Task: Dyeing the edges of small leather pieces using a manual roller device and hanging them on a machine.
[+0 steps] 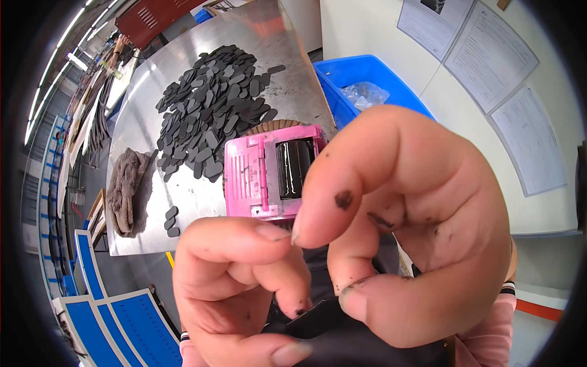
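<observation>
Both my hands are raised close in front of me, over my dark apron. My left hand [235,287] curls round, its middle fingertip at a small dark flat piece [313,319]. My right hand [422,238] is curled too, with its thumb tip at the other end of that piece. Much of the piece blends into the dark apron, so its full shape is hard to make out. Dark smudges mark several fingers. Just beyond my hands stands a pink plastic device [244,174] with a glossy black roller [295,168], partly covered by my right index finger.
On the metal table [263,30] lies a heap of black rounded-end flat pieces [211,104]. A few more pieces [172,221] lie near the front edge, beside a crumpled grey-brown cloth [127,192]. At the right stands a blue bin [348,67] holding clear plastic.
</observation>
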A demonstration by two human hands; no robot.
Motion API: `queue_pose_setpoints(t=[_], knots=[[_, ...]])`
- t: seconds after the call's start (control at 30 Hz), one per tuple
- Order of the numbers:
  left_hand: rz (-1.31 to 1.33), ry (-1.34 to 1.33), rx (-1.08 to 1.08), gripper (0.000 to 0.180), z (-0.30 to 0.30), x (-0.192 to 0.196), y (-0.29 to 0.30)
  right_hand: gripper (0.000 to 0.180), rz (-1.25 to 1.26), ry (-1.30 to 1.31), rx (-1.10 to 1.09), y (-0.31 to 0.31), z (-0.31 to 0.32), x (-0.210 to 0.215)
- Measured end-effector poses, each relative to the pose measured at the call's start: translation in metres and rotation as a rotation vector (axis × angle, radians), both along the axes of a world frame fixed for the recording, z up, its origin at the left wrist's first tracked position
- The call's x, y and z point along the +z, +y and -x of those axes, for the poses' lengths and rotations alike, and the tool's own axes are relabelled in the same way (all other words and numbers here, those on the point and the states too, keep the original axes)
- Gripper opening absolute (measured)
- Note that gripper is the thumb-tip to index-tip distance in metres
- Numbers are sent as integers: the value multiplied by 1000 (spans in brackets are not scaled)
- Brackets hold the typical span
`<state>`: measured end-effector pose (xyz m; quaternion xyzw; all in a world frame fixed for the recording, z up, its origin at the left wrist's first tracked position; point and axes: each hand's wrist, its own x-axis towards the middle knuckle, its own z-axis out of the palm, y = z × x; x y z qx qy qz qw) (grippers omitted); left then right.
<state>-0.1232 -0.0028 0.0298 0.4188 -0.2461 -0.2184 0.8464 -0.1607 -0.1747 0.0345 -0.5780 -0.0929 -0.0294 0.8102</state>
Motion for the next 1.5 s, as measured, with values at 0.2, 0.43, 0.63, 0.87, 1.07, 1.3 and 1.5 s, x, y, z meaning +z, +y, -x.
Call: queue_pose_setpoints(t=[0.2,0.43,0.63,0.87,1.07,1.3,1.5], knots=[[-115,22,-66,68,-3,6,-1,43,86,8,36,-6,2,3],[8,54,-96,75,0,-1,-3,44,-12,25,46,-5,2,4],[-186,106,31,81,13,17,-10,45,3,14,4,-12,11,2],[216,-118,-151,92,-3,-18,-17,45,-15,55,-67,-20,32,12],[248,-187,-335,81,-2,-17,-37,45,-22,65,-72,-41,46,24],[100,-81,-236,65,27,1,-75,43,176,-87,-83,-74,66,39],[104,-74,-209,59,42,-6,-126,26,350,-334,-540,-122,90,38]])
